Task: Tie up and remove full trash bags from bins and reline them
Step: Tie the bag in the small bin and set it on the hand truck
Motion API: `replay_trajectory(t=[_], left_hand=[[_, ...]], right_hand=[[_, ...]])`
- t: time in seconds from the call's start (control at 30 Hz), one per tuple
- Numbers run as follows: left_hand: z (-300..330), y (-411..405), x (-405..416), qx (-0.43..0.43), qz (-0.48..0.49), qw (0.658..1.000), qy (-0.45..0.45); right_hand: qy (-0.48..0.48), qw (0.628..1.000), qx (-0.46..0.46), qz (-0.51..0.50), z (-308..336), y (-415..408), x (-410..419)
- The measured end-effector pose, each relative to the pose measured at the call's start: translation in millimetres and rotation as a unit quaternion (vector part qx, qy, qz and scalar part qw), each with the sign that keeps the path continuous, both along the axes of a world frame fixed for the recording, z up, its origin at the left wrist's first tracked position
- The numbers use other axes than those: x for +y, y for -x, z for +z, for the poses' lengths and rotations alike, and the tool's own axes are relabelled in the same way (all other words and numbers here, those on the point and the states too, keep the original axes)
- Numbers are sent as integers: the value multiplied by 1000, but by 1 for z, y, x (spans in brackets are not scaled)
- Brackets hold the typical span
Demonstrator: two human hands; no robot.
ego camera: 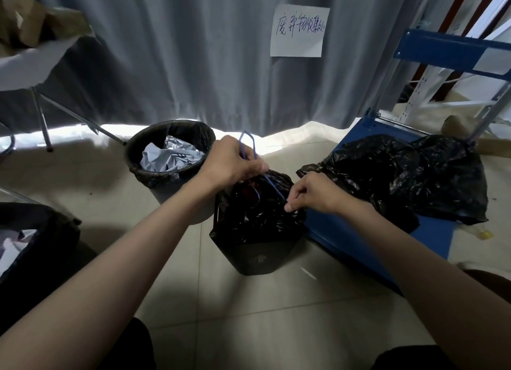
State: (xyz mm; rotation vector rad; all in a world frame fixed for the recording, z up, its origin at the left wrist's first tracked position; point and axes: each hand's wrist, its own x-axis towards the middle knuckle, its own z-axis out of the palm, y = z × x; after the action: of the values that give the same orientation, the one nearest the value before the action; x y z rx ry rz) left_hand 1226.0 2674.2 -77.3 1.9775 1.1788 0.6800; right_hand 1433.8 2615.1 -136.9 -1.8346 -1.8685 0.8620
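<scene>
Drawstring [272, 185] stretched between my grips, left hand [231, 162] clutching its loop at 10 o'clock, right hand [313, 194] pinching its end at 4, black bag [257, 217] directly below.

- Small dark bin [253, 259] at the centre of the floor, upright, lined with a black trash bag [260, 214] whose crumpled top is gathered over the rim
- Blue drawstring [249, 145] of that bag, pulled up in a loop at 12 o'clock of the bin, with a strand running down toward 2 o'clock
- Round bin [166, 173] at 10 o'clock of the small bin, black liner folded over its rim, filled with crumpled white and silvery waste
- Two filled black bags [409, 176] at 2 o'clock, lying on a blue cart deck
- Third lined bin [36, 239] at 9 o'clock, partly cut off
</scene>
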Motion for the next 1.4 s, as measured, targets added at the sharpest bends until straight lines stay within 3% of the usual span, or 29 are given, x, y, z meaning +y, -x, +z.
replay_trajectory(t=[0.1,0.23,0.3,0.43,0.63,0.8,1.0,1.2,1.4], left_hand=[[12,7,12,23,6,999,42],[29,19,47,-21,43,996,77],[30,25,64,27,55,997,38],[13,38,86,256,27,963,-80],[-28,40,73,282,30,956,-72],[-42,41,77,263,25,962,-76],[-38,37,71,239,37,957,-160],[-30,39,75,163,51,973,-155],[-12,44,81,23,132,982,-135]], right_hand=[[-5,998,54,-29,14,5,5],[-115,972,136,-151,34,24,28],[-170,966,94,-173,32,30,48],[-146,979,-11,-139,18,47,80],[-35,991,-93,-87,-9,74,99],[-58,996,-28,-60,-16,80,102],[-112,989,89,-42,-14,79,104],[-171,982,72,-42,-8,78,104],[-139,985,15,-100,-20,58,102]])
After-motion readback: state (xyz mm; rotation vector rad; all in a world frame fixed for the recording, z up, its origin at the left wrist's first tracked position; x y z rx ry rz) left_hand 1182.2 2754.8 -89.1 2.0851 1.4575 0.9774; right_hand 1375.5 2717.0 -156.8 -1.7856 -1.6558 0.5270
